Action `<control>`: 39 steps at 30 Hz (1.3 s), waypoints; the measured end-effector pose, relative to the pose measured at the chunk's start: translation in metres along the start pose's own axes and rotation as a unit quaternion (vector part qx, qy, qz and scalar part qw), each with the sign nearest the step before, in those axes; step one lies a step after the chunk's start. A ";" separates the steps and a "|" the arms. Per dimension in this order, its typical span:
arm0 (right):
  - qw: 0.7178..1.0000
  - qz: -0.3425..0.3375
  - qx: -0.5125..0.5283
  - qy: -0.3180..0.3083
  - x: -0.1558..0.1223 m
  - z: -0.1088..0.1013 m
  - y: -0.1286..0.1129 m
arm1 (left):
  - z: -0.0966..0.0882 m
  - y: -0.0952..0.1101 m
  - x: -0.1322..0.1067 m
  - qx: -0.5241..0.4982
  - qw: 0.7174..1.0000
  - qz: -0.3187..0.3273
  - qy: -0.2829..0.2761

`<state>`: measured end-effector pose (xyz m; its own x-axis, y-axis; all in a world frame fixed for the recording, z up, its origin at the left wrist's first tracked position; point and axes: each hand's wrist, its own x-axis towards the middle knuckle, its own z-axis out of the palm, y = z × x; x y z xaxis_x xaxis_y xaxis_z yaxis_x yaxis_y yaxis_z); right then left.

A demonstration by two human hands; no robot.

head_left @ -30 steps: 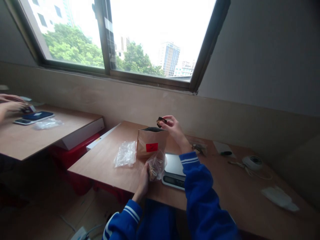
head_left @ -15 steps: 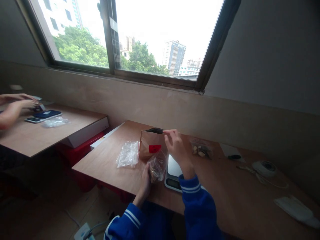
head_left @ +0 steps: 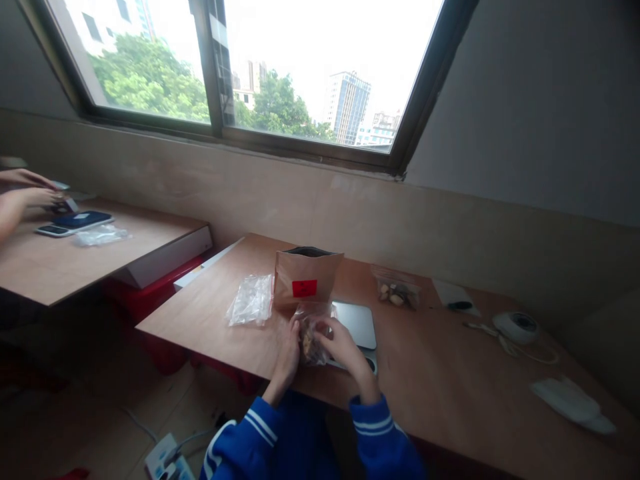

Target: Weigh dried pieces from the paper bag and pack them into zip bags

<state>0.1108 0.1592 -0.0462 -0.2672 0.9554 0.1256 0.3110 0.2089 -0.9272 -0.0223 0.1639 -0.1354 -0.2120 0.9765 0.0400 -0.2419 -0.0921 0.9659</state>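
Note:
Near the front edge of the table, a clear plastic bag [head_left: 311,343] with brownish pieces inside sits between my two hands. My left hand [head_left: 287,351] is closed on its left side. From the right, my right hand [head_left: 341,343] grips the bag with curled fingers, its forearm passing over part of a kitchen scale [head_left: 359,325] with a silver plate. Just behind the bag stands a brown paper pouch [head_left: 327,277] with a red label, its dark mouth open. To the left of the pouch lies a stack of empty clear bags [head_left: 251,300].
Right of the scale are a zip bag of light and dark pieces [head_left: 399,293], a white sheet [head_left: 450,293] with a dark object, a white round device [head_left: 516,327] with a cable, and a white pouch-like item [head_left: 573,405]. Another person's hands [head_left: 25,193] work at the left table by a scale [head_left: 75,223].
My right hand has come down from the pouch's rim to the clear bag. The left hand keeps its hold. The view has shifted slightly.

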 end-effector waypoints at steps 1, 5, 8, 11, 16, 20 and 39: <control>0.999 -0.010 0.017 -0.041 0.000 -0.003 -0.002 | 0.001 0.002 -0.001 -0.010 1.000 -0.001 0.001; 0.979 0.034 0.081 -0.187 -0.001 -0.014 -0.005 | 0.005 0.017 -0.008 -0.065 0.998 -0.007 -0.011; 0.952 0.114 0.110 -0.264 0.003 -0.027 -0.006 | 0.006 0.023 -0.011 -0.088 0.995 -0.019 -0.037; 0.932 0.153 0.125 -0.304 0.008 -0.036 -0.005 | 0.005 0.019 -0.009 -0.088 0.995 -0.035 -0.036; 0.935 0.148 0.110 -0.304 0.017 -0.033 -0.001 | 0.002 0.010 -0.004 -0.059 0.998 -0.028 -0.026; 0.944 0.138 0.078 -0.289 0.022 -0.028 0.005 | 0.002 0.013 -0.004 -0.057 0.998 -0.019 -0.019; 0.964 0.006 0.091 -0.251 0.008 -0.026 -0.003 | 0.004 0.008 -0.004 -0.114 0.992 -0.049 0.007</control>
<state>0.1313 0.1713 -0.0335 -0.6864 0.7267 -0.0291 0.1633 0.1150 -0.9799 -0.0193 0.1605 -0.1264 -0.1900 0.9802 -0.0562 -0.4691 -0.0403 0.8822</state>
